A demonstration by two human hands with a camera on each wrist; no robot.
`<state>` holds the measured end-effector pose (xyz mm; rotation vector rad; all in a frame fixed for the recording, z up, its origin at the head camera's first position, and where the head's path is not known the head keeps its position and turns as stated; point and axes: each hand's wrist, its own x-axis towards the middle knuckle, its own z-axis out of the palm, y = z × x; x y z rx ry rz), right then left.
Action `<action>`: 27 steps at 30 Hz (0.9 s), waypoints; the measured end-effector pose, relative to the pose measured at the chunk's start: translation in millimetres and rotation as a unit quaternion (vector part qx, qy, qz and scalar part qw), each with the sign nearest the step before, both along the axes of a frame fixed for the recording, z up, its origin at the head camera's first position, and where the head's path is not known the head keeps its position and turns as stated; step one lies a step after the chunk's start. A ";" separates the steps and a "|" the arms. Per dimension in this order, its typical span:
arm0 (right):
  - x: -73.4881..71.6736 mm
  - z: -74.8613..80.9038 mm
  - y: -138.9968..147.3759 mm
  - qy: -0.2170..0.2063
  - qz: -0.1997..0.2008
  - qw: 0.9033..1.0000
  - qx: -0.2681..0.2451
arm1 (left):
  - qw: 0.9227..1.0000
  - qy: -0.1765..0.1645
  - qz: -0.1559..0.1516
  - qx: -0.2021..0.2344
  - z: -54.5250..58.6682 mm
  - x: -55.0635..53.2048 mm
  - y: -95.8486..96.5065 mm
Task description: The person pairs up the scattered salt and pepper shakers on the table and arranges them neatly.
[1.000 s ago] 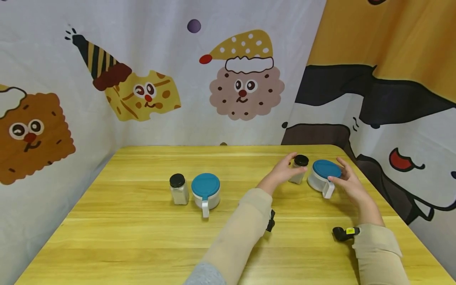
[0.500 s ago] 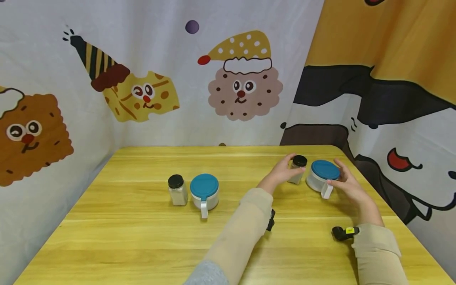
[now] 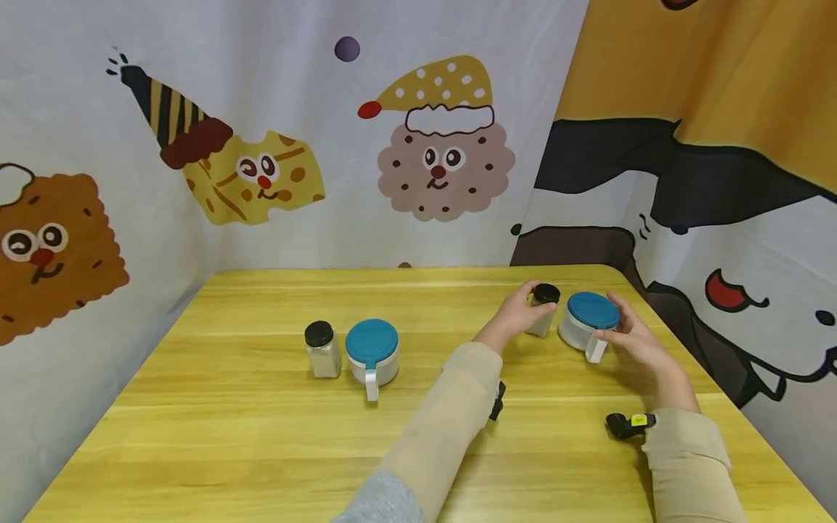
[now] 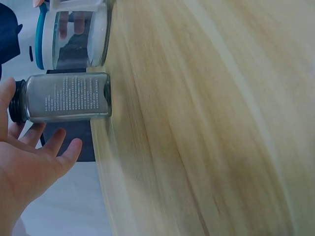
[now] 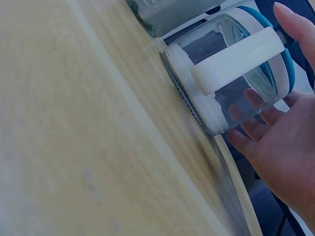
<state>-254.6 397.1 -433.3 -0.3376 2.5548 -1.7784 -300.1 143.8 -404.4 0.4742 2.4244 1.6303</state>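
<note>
At the table's far right, a glass shaker jar (image 3: 540, 321) with a black lid stands upright. My left hand (image 3: 515, 318) holds it by the lid, thumb and index finger on either side; its other fingers spread below the lid in the left wrist view. Just right of it stands a glass seasoning pot (image 3: 593, 311) with a blue lid and white handle. My right hand (image 3: 639, 345) grips this pot near the top, thumb at the lid by the handle, fingers round the far side. White grains show inside the pot (image 5: 211, 110) in the right wrist view.
On the left of the wooden table (image 3: 261, 450) stand a second black-lidded shaker jar (image 3: 323, 356) and a second blue-lidded seasoning pot (image 3: 373, 349), side by side. A cartoon-printed curtain (image 3: 275, 240) closes off the back and sides.
The head view has turned slightly right, so everything sits a little further left in it. Both hands stay at the same jar and pot, which show no clear movement on the table.
</note>
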 end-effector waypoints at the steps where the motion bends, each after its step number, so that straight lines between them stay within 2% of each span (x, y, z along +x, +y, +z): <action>1: 0.1 -0.2 -0.1 -0.002 0.001 1.000 -0.001 | 1.000 0.001 0.002 -0.002 -0.5 -0.5 0.4; 17: -3.2 -4.8 0.4 -0.021 0.008 1.000 -0.012 | 0.999 0.035 0.015 -0.015 -4.0 -4.9 5.6; 27: -5.0 -7.3 0.1 -0.023 -0.006 0.999 -0.031 | 0.999 0.027 0.018 0.001 -6.3 -4.3 5.9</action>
